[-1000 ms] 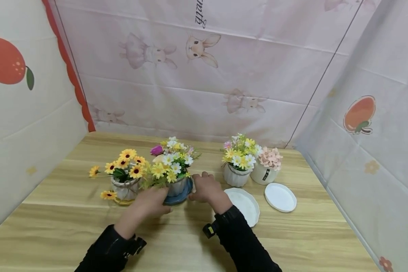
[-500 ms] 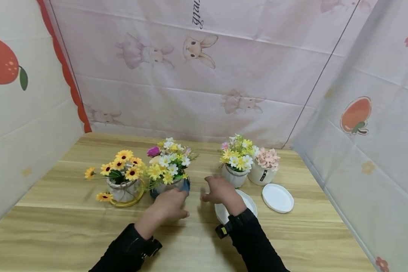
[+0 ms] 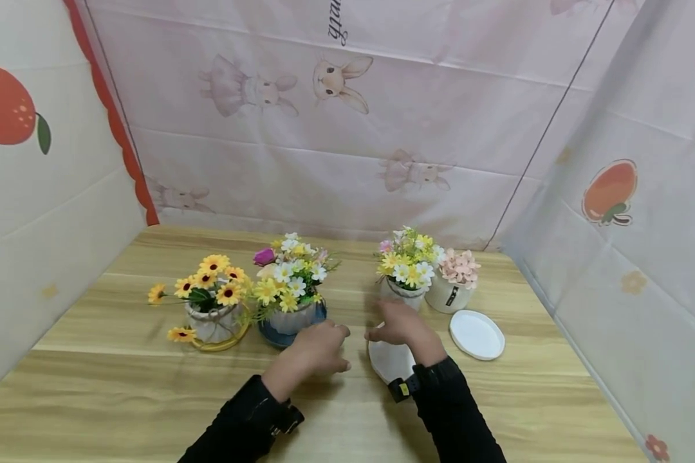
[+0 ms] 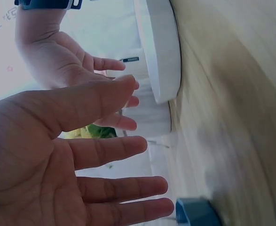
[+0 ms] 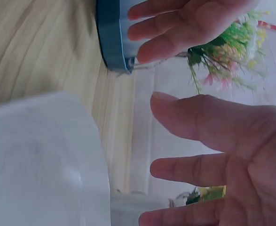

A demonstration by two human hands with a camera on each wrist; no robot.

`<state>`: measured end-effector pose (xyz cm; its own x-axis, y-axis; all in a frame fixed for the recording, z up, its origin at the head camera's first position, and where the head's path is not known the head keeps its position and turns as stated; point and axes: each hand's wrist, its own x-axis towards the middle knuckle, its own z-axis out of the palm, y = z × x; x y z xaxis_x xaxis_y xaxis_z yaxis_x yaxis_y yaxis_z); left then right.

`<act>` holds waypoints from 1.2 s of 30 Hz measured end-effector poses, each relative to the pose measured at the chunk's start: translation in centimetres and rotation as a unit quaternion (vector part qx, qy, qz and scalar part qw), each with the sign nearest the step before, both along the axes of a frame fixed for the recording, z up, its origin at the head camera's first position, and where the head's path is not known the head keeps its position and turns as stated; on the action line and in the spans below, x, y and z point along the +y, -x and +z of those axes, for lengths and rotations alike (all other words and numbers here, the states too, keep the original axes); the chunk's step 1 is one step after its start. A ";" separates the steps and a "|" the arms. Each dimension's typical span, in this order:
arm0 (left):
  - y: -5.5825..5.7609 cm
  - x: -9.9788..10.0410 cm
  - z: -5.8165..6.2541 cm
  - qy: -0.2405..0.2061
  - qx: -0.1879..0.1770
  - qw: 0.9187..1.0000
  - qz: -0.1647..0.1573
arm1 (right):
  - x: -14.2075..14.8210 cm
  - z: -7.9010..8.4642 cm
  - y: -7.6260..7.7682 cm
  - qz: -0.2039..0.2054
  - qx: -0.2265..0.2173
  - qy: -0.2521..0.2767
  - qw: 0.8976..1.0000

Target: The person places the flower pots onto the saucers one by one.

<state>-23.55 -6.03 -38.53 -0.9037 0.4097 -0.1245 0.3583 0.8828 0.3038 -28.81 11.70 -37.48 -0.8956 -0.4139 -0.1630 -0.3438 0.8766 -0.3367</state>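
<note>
Soft, fairly even light fills the head view, leaving faint, blurry-edged shadows on the table (image 3: pixel 87 357) beneath the left hand (image 3: pixel 317 348) and right hand (image 3: pixel 405 326), and a pale sheen at its near middle; both hands look slightly smeared. The left wrist view is hazy, its background washed out and the table softly blurred, while the right wrist view has a cool cast, with a small glare spot on the soft-edged plate (image 5: pixel 46 165).
</note>
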 end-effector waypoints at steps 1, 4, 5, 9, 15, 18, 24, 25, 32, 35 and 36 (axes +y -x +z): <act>0.1 0.2 -0.1 0.002 0.002 1.000 -0.003 | 0.3 0.0 0.1 0.001 0.001 0.001 1.000; 0.2 0.7 -0.2 0.001 0.002 1.000 -0.010 | 1.0 -0.1 0.3 -0.003 0.001 0.007 1.000; 0.2 0.9 -0.3 0.001 0.001 1.000 -0.011 | 1.3 -0.2 0.3 -0.004 0.002 0.009 1.000; 0.1 1.5 -0.5 -0.004 -0.002 1.000 -0.016 | 2.2 -0.3 0.5 -0.028 -0.012 0.019 0.999; 0.1 2.4 -1.1 -0.042 -0.018 0.999 -0.006 | 3.9 -0.7 0.7 -0.068 -0.017 0.059 0.996; 0.3 2.8 -1.6 -0.108 -0.041 0.993 0.034 | 4.7 -1.3 1.1 -0.084 0.005 0.105 0.991; 1.0 3.0 -2.3 -0.230 -0.068 0.966 0.100 | 5.7 -1.9 2.0 -0.130 0.044 0.205 0.969; 1.1 2.9 -2.4 -0.243 -0.075 0.961 0.106 | 5.8 -1.9 2.1 -0.143 0.051 0.218 0.964; 1.7 3.1 -2.9 -0.304 -0.153 0.929 0.145 | 6.3 -1.9 2.8 -0.217 0.052 0.285 0.932; 2.0 3.1 -3.2 -0.317 -0.168 0.922 0.146 | 6.4 -2.2 3.5 -0.190 0.055 0.317 0.928; 2.0 3.1 -3.4 -0.319 -0.170 0.921 0.147 | 6.4 -2.4 3.8 -0.173 0.063 0.328 0.927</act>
<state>-25.54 -2.91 -41.88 -0.9402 0.2415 -0.2401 -0.0796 0.5297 0.8444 -32.61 18.07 -39.86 -0.9882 -0.0713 0.1358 -0.1523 0.5630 -0.8123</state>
